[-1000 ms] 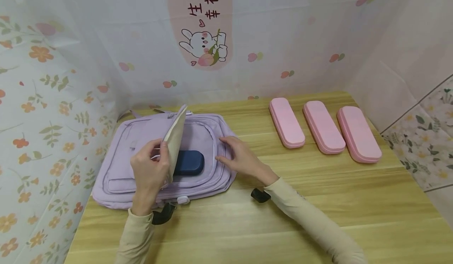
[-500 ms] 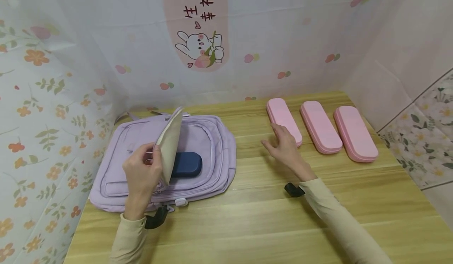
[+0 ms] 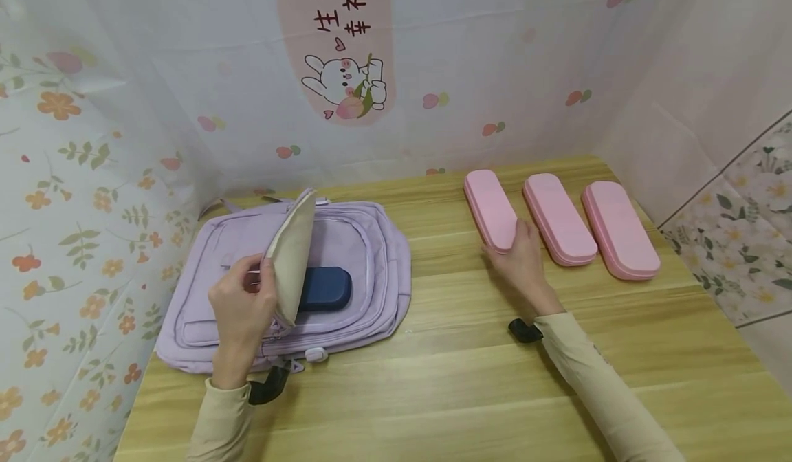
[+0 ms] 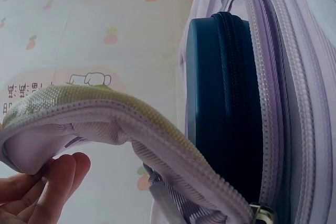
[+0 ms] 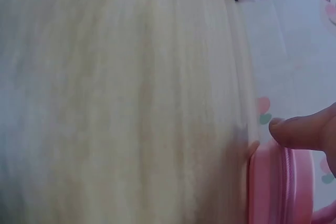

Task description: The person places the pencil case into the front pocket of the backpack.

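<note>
A lilac backpack (image 3: 355, 242) lies on the table at the left with its front pocket unzipped. My left hand (image 3: 243, 304) pinches the edge of the pocket's flap (image 3: 292, 256) and holds it raised, its cream lining showing. Inside the pocket sits a dark blue zippered pencil case (image 3: 326, 289), partly hidden by the flap; its zipper shows in the left wrist view. At the near end of the leftmost pink pencil case (image 3: 491, 207), my right hand (image 3: 522, 262) has its thumb on one side and fingers on the other, gripping it where it lies.
Two more pink pencil cases, a middle one (image 3: 559, 218) and a right one (image 3: 621, 229), lie beside the gripped one. Wood-grain tabletop (image 3: 433, 379) spans the space between backpack and cases. Patterned cloth (image 3: 470, 49) hangs close behind the table.
My right hand has left the backpack's pocket edge and moved right to the leftmost pink pencil case, taking hold of its near end. My left hand keeps the flap raised.
</note>
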`<state>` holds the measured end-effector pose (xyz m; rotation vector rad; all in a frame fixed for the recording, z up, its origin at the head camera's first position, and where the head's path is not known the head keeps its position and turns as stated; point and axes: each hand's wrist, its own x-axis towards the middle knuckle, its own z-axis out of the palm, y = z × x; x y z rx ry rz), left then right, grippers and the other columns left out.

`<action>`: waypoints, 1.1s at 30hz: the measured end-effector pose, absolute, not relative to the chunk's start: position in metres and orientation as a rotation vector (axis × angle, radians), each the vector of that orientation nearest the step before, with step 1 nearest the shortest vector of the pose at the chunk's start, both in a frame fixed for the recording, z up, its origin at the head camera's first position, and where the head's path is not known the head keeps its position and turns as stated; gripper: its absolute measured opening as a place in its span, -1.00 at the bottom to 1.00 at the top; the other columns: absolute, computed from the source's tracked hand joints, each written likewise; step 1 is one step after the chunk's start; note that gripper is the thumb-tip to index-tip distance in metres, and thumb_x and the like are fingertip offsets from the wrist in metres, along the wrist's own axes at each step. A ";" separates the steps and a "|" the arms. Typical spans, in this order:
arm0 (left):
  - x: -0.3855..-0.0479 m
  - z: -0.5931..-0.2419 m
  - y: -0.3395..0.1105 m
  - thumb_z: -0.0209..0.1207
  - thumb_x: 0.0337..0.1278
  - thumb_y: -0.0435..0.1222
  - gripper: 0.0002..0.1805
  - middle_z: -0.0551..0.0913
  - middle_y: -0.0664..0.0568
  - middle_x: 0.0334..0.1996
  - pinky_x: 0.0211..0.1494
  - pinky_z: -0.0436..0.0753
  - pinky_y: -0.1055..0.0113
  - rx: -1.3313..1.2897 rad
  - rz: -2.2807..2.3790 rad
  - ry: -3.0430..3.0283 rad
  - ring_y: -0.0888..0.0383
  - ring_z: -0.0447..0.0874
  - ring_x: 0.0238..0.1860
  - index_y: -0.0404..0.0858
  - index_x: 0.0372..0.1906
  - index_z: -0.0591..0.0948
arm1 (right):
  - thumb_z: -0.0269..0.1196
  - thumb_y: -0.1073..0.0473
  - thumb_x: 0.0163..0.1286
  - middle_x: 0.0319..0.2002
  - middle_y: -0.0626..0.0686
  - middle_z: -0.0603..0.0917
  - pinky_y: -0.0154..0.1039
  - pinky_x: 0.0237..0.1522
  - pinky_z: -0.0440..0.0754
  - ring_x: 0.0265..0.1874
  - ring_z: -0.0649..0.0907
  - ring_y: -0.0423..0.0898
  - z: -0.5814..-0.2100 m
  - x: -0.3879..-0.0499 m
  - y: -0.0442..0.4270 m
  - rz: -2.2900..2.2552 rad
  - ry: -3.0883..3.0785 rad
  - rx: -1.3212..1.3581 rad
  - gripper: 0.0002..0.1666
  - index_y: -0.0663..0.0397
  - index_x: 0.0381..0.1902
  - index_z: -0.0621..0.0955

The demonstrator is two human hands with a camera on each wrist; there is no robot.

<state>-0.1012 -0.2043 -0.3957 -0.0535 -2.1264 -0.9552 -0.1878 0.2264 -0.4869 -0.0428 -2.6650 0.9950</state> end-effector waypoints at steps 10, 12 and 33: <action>-0.100 -0.401 -0.209 0.21 0.19 -0.47 -0.87 0.76 -0.31 -0.45 -0.39 0.43 0.82 -0.039 -0.949 -2.144 0.71 0.42 -0.47 -0.49 -0.30 0.72 | 0.53 0.02 0.15 0.18 0.62 0.38 0.36 0.21 0.41 0.17 0.41 0.49 -0.493 -0.188 0.234 1.017 -2.729 -0.158 0.11 0.62 0.37 0.24; -0.100 -0.402 -0.208 0.22 0.19 -0.47 -0.87 0.76 -0.31 -0.44 -0.39 0.43 0.82 -0.041 -0.952 -2.139 0.70 0.43 -0.47 -0.49 -0.30 0.72 | 0.53 0.02 0.14 0.14 0.60 0.45 0.36 0.17 0.45 0.14 0.46 0.48 -0.494 -0.188 0.236 1.021 -2.701 -0.138 0.05 0.62 0.32 0.31; -0.102 -0.403 -0.204 0.23 0.22 -0.45 -0.87 0.76 -0.28 -0.44 -0.38 0.46 0.80 -0.048 -0.972 -2.132 0.56 0.52 -0.49 -0.46 -0.31 0.73 | 0.54 0.02 0.09 0.07 0.38 0.68 -0.33 -0.12 0.56 -0.04 0.69 0.22 -0.472 -0.179 0.222 1.224 -2.571 -0.001 -0.15 0.38 0.24 0.52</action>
